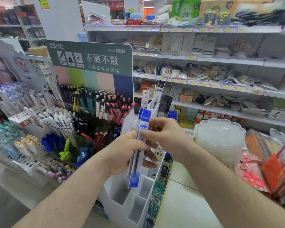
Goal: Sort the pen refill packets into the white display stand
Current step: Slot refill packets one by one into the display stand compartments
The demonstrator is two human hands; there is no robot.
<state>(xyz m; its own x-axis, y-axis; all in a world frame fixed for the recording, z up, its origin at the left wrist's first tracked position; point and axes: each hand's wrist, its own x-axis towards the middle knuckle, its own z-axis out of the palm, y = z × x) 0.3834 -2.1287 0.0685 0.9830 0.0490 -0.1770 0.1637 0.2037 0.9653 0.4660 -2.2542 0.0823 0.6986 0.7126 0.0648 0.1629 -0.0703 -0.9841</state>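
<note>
We hold a thin bundle of blue pen refill packets (pixel 139 145) upright above the white display stand (pixel 122 201), over its open front compartments. Our left hand (pixel 127 155) wraps the bundle from the left, fingers curled behind it and thumb across its front. Our right hand (pixel 164 139) pinches the upper part of the packets between thumb and bent fingers. More refill packets (pixel 160 94) stand in the stand's far compartments, and a green-labelled packet (pixel 155 203) sits at its right edge.

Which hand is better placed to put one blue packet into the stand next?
Probably the right hand: it pinches the blue refill packets near their top, while the left hand grips the bundle above the white display stand.
</note>
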